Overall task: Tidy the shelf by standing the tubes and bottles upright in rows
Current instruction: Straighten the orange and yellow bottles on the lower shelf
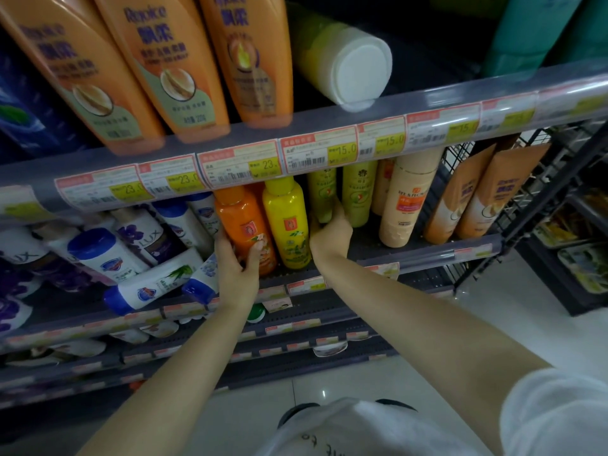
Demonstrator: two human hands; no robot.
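The left hand [235, 261] is gripping the orange bottle [245, 225] low on its body, thumb across the front label and fingers curling round the far side at nine o'clock, where they are slipping out of sight. The bottle is standing upright at the front of the middle shelf [411, 250]. Touching it at three o'clock, the yellow bottle [288, 222] is also standing upright.

The right hand [330, 233] is reaching in just past the yellow bottle, at its three o'clock, with the fingers pointing toward twelve and lying against the lime-green tubes [342, 195] behind. The back of the hand is hiding the fingertips, so whether it is clasping a tube or only touching cannot be told. The tops of these tubes are being cut off by the price-tag rail [296, 153] of the shelf above.

Further toward three o'clock, a cream bottle [406, 199] is standing on its cap, and two orange tubes [473, 195] are leaning beyond it against a wire rack [539, 179].

Toward nine o'clock of the left hand, white bottles with blue caps [144, 284] are lying toppled among dim Lux bottles [144, 233]; their small print is too blurred to read.

At twelve o'clock, on the upper shelf, large orange shampoo bottles [171, 60] are running out of the top edge, and a pale green bottle with a white cap [342, 57] is lying on its side.
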